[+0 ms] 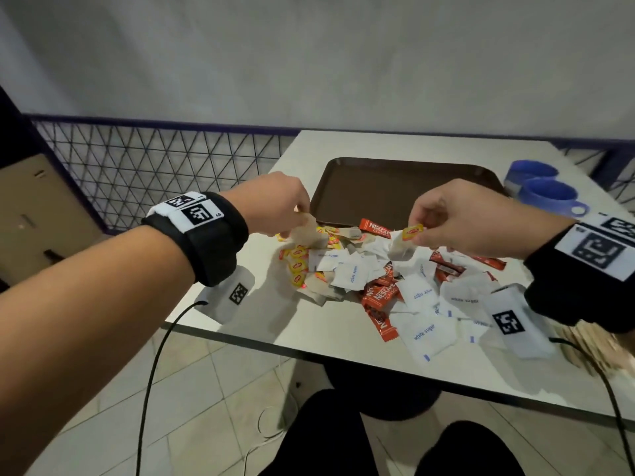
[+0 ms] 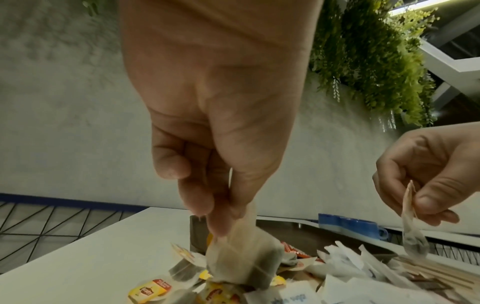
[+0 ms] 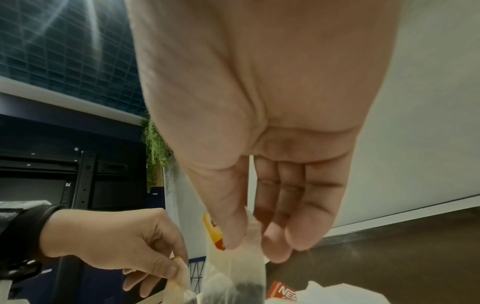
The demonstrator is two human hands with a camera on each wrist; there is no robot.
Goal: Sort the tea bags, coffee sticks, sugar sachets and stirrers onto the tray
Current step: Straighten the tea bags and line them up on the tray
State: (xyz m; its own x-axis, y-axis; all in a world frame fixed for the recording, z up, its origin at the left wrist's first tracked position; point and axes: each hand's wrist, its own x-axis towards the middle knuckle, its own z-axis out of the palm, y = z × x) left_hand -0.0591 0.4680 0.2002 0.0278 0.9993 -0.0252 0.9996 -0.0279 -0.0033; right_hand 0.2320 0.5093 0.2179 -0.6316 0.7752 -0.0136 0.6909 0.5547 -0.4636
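A mixed pile of tea bags, red coffee sticks and white sugar sachets lies on the white table, in front of a brown tray that holds nothing. My left hand pinches a tea bag just above the pile's left side; the left wrist view shows the same bag hanging from thumb and fingers. My right hand pinches another tea bag with a yellow tag, lifted over the pile's middle. In the right wrist view that bag dangles below the fingertips. Wooden stirrers lie at the near right.
Two blue cups stand right of the tray. The table's near edge runs just below the pile. A wire mesh fence lines the left, with a cardboard box beyond it. Cables hang from both wrists.
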